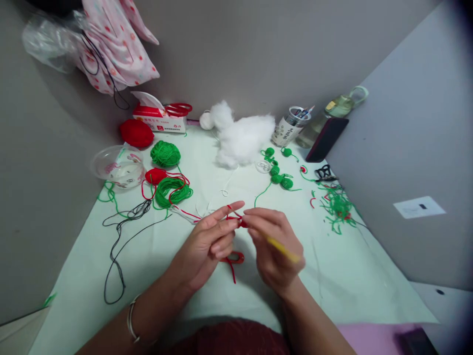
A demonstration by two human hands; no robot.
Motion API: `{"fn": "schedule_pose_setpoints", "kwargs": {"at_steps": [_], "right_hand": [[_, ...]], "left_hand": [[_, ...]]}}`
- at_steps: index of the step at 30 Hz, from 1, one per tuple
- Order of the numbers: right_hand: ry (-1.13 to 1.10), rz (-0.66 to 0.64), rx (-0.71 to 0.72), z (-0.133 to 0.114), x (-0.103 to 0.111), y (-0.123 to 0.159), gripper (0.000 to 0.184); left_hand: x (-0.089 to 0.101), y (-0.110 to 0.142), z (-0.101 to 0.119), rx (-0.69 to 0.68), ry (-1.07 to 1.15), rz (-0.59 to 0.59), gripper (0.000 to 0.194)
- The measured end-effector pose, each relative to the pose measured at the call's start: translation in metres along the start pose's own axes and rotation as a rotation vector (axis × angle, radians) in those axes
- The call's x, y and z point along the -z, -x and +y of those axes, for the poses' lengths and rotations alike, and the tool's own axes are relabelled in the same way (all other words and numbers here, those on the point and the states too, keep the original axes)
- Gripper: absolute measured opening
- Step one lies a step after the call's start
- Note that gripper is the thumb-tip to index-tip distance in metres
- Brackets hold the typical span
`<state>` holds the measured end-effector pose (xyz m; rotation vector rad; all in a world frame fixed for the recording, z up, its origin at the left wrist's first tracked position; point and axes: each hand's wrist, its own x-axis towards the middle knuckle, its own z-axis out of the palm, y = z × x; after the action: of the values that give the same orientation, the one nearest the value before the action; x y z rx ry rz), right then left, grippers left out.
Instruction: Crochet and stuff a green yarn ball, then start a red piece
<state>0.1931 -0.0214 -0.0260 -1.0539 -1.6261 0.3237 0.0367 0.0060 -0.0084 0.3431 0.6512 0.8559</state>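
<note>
My left hand (210, 244) pinches a small red crochet piece (243, 223), with red yarn (185, 213) looped over its raised forefinger. A red crocheted loop (235, 258) hangs below the fingers. My right hand (273, 246) is closed round a yellow crochet hook (284, 250) whose tip meets the red piece. The red yarn runs left across the pale green table cover (351, 276) toward a red and green yarn heap (170, 190).
Behind lie a green yarn ball (165, 154), a red yarn ball (136, 132), a clear plastic bowl (118, 166), a tissue box (159, 118), white stuffing (242, 135), several green crocheted balls (278, 172), a pen cup (290, 127), a bottle (325, 118), green yarn scraps (337, 204) and black cord (118, 246).
</note>
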Motion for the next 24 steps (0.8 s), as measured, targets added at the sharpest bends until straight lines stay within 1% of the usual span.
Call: {"fn": "schedule_pose_setpoints", "kwargs": {"at_steps": [1, 3, 5, 8, 11, 14, 16, 17, 19, 21, 22, 24], "right_hand": [[-0.104, 0.056, -0.066, -0.001, 0.000, -0.003, 0.031], [-0.312, 0.137, -0.190, -0.002, -0.001, -0.008, 0.025], [-0.431, 0.122, -0.268, -0.002, -0.001, -0.012, 0.021], [-0.439, 0.035, -0.294, -0.002, -0.003, -0.014, 0.018], [-0.417, 0.031, -0.297, -0.002, -0.003, -0.016, 0.020], [-0.401, 0.015, -0.277, -0.003, -0.002, -0.017, 0.021], [-0.338, -0.006, -0.233, -0.003, -0.002, -0.015, 0.022], [-0.264, -0.014, -0.190, -0.003, -0.002, -0.012, 0.024], [-0.037, -0.034, -0.080, -0.002, -0.001, -0.006, 0.032], [0.163, -0.067, 0.038, -0.001, -0.001, 0.001, 0.043], [0.202, -0.076, 0.066, -0.001, -0.001, 0.004, 0.046], [0.138, -0.052, 0.042, -0.001, -0.001, 0.005, 0.045]], "left_hand": [[0.000, 0.000, 0.002, -0.001, 0.011, 0.002, 0.040], [0.000, -0.001, 0.003, -0.048, 0.003, 0.023, 0.036], [-0.001, -0.001, 0.001, -0.090, -0.042, 0.029, 0.035], [-0.002, 0.000, -0.004, -0.113, -0.136, 0.011, 0.032], [0.001, -0.001, -0.006, -0.158, -0.240, 0.008, 0.028], [0.005, -0.001, -0.004, -0.216, -0.336, 0.047, 0.029], [0.005, -0.002, -0.003, -0.244, -0.349, 0.079, 0.030], [0.005, -0.002, -0.003, -0.255, -0.333, 0.091, 0.032], [0.002, -0.002, -0.005, -0.256, -0.269, 0.099, 0.038], [0.000, -0.002, -0.008, -0.203, -0.188, 0.081, 0.042], [-0.001, -0.002, -0.009, -0.158, -0.153, 0.069, 0.041], [-0.003, -0.003, -0.008, -0.077, -0.096, 0.054, 0.039]]}}
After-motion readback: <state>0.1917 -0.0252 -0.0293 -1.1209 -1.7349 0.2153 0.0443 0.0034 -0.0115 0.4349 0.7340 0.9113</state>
